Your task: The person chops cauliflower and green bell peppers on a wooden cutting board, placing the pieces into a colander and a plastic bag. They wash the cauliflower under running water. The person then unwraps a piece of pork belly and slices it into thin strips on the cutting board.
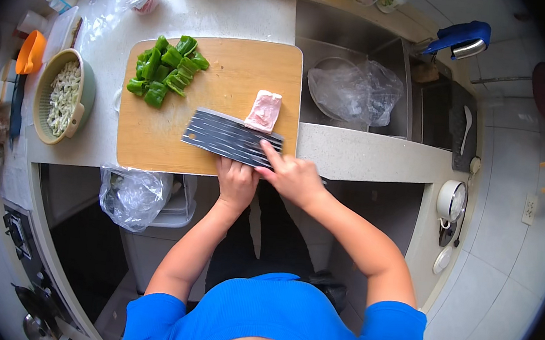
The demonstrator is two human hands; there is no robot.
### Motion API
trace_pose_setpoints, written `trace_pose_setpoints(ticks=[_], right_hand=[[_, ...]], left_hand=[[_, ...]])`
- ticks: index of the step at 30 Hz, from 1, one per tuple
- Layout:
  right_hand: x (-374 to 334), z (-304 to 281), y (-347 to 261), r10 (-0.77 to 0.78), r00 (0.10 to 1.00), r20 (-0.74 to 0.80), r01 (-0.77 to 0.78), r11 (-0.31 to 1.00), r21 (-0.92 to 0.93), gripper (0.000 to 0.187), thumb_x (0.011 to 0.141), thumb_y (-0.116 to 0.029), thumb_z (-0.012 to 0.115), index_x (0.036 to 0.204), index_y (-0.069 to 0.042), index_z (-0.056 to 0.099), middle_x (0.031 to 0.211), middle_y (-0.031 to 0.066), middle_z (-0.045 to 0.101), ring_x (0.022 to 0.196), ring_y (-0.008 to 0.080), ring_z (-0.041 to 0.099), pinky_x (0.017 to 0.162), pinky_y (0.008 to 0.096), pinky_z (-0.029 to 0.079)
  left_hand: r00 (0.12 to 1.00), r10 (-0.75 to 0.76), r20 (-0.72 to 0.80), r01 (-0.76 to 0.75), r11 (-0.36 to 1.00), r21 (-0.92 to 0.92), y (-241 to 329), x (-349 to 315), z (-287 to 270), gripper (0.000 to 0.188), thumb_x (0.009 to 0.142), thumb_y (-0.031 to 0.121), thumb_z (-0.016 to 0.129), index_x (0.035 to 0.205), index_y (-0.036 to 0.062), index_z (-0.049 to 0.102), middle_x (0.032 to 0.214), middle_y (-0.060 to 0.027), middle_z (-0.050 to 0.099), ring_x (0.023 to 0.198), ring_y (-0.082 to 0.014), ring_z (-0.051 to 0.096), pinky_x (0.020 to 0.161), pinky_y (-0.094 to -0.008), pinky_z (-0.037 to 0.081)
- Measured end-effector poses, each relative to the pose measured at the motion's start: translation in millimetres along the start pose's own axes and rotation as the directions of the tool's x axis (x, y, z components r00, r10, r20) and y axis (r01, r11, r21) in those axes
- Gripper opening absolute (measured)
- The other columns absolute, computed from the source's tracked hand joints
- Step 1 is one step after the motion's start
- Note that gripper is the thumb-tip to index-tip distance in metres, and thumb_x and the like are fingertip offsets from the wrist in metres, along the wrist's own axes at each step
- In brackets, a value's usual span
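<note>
My right hand grips a cleaver near its handle, the index finger stretched onto the blade. The wide dark blade with pale streaks lies tilted over the near part of a wooden cutting board. Just below the blade, at the board's front edge, my left hand has its fingers bent and close together; their tips are partly hidden, and what they hold, if anything, does not show. A pale pink block of meat sits right beyond the blade. Cut green peppers are heaped at the board's far left.
Left of the board stands a colander of chopped pale food. A sink with a clear plastic bag is on the right. Another plastic bag hangs below the counter edge. An orange container stands far left.
</note>
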State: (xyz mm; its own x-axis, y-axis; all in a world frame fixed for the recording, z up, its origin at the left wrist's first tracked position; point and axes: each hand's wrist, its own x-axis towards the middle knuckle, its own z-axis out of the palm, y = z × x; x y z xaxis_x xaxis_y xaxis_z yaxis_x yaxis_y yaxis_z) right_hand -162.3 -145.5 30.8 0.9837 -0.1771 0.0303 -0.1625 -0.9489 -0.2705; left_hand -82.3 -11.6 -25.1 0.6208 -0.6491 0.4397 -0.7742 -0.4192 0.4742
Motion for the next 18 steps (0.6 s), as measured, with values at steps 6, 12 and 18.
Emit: trace_pose_setpoints(ticks=[6, 12, 18], right_hand=[[-11, -13, 1, 0.046, 0.999, 0.028, -0.046, 0.998, -0.032, 0.057, 0.083, -0.046, 0.059, 0.129, -0.011, 0.053, 0.056, 0.0086, 0.056, 0.048, 0.0246, 0.06, 0.046, 0.0338, 0.05], [-36, -19, 22, 0.049, 0.997, 0.054, -0.046, 0.997, -0.062, 0.055, 0.083, -0.044, 0.06, 0.126, -0.01, 0.055, 0.059, 0.0096, 0.058, 0.05, 0.0239, 0.062, 0.046, 0.0336, 0.05], [15, 8, -3, -0.016, 0.999, -0.033, 0.015, 1.0, -0.024, 0.055, 0.085, -0.045, 0.057, 0.128, -0.01, 0.052, 0.058, 0.0101, 0.058, 0.051, 0.0245, 0.062, 0.047, 0.0337, 0.05]], left_hand=[[0.999, -0.041, 0.009, 0.041, 0.999, -0.003, 0, -3, -3, 0.026, 0.072, 0.014, 0.067, 0.094, 0.0022, 0.062, 0.095, -0.0126, 0.061, 0.097, -0.0365, 0.051, 0.085, -0.0481, 0.037], [1.0, 0.01, 0.013, -0.01, 1.0, 0.019, -3, 2, -5, 0.026, 0.07, 0.016, 0.069, 0.091, 0.003, 0.063, 0.096, -0.0105, 0.06, 0.097, -0.0322, 0.051, 0.082, -0.0443, 0.038], [1.0, -0.028, 0.014, 0.028, 1.0, 0.008, 3, 1, -3, 0.02, 0.073, 0.016, 0.067, 0.089, 0.0047, 0.061, 0.092, -0.01, 0.058, 0.089, -0.0319, 0.051, 0.076, -0.0439, 0.038]])
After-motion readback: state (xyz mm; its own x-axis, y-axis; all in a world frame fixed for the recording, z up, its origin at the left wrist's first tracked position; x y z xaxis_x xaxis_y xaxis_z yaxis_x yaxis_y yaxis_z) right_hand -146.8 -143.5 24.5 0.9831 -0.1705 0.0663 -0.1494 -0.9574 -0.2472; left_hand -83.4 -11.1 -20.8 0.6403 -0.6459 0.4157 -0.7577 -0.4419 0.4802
